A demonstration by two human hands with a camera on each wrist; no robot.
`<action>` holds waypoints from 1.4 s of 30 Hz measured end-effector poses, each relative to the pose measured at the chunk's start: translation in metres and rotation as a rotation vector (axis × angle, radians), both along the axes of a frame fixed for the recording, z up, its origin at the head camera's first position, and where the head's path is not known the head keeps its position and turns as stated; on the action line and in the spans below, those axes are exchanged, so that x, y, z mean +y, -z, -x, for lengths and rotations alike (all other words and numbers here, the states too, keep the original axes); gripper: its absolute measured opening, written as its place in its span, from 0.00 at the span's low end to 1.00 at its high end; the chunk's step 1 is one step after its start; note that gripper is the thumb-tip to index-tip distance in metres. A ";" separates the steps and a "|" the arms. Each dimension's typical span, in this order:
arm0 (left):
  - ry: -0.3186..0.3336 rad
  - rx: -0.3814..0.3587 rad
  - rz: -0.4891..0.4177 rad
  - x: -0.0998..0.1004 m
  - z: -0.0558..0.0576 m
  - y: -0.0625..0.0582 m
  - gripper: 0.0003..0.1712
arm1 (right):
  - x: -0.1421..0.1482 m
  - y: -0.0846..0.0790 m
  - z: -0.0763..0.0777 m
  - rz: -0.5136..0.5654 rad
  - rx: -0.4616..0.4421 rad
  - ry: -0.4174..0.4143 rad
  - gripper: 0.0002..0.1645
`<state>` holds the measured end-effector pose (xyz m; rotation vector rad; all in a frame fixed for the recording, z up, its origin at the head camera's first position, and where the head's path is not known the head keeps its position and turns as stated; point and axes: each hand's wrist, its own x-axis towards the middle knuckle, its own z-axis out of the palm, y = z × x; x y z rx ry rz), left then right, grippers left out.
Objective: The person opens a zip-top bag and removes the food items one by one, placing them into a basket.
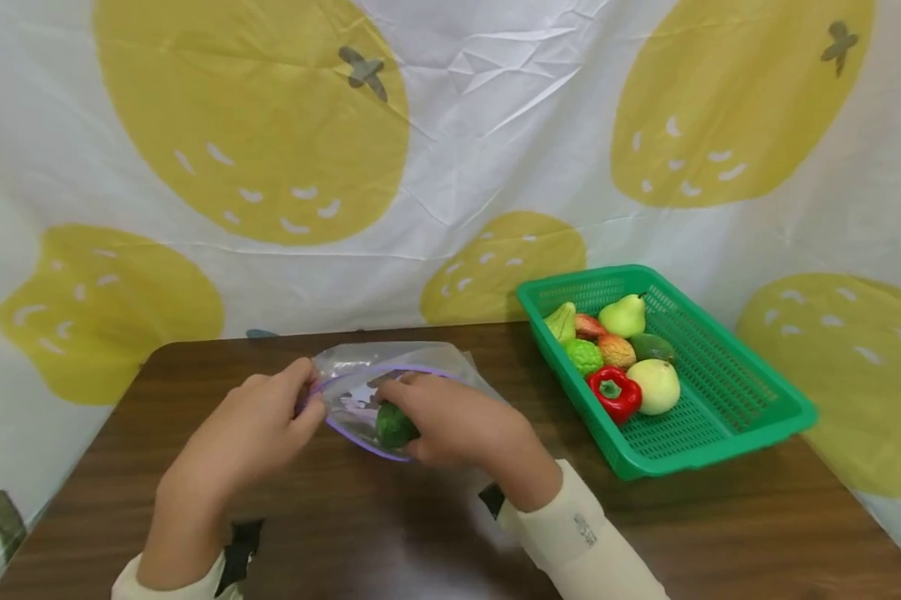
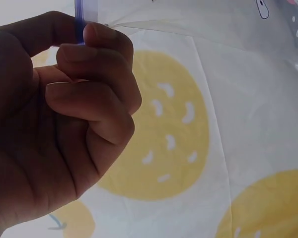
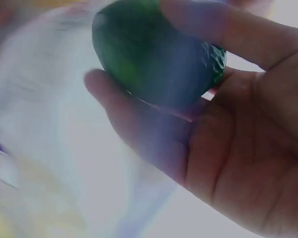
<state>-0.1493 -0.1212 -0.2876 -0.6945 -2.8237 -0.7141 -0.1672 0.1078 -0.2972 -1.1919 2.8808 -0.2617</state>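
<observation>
A clear plastic zip bag (image 1: 360, 357) with a purple zip edge and printed spots is held above the brown table, its mouth spread apart. At the left end of that mouth, my left hand (image 1: 258, 417) pinches the purple edge between thumb and fingers. In the left wrist view, the zip strip (image 2: 79, 22) passes between the fingertips. My right hand (image 1: 458, 417) is at the bag's mouth, gripping a dark green, glossy, rounded piece of produce (image 1: 394, 427). The right wrist view shows this green piece (image 3: 149, 54) between thumb and fingers, blurred; its exact kind cannot be told.
To the right stands a green plastic basket (image 1: 720, 457) holding a red bell pepper (image 1: 615, 395), a pear (image 1: 624, 316), a pale round fruit (image 1: 656, 387) and several others. Behind the wooden table (image 1: 330, 533) hangs a white cloth (image 1: 488, 108) with yellow fruit prints.
</observation>
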 end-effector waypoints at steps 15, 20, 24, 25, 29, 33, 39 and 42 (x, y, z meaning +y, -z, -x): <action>-0.019 -0.010 0.049 -0.004 0.005 0.000 0.04 | 0.188 -0.059 -0.024 0.093 0.239 0.368 0.31; -0.015 -0.004 0.043 0.001 0.006 -0.001 0.03 | 0.266 -0.043 0.004 -0.082 -0.029 0.577 0.34; -0.021 -0.016 0.048 -0.002 0.005 0.000 0.03 | 0.296 -0.020 0.031 -0.268 -0.184 0.629 0.42; -0.021 -0.017 0.048 -0.003 0.004 0.001 0.03 | 0.300 -0.014 0.036 -0.306 -0.219 0.632 0.42; -0.027 -0.022 0.046 -0.004 0.003 0.004 0.03 | 0.308 0.006 0.047 -0.374 -0.332 0.645 0.47; -0.018 -0.049 0.044 -0.008 0.004 0.004 0.02 | 0.309 0.014 0.049 -0.330 -0.346 0.677 0.69; 0.006 -0.123 0.019 -0.015 0.005 0.007 0.03 | 0.280 -0.030 0.017 -0.163 -0.084 0.650 0.56; -0.018 -0.124 -0.005 -0.027 0.005 0.012 0.04 | 0.241 -0.061 -0.012 -0.045 0.098 0.579 0.44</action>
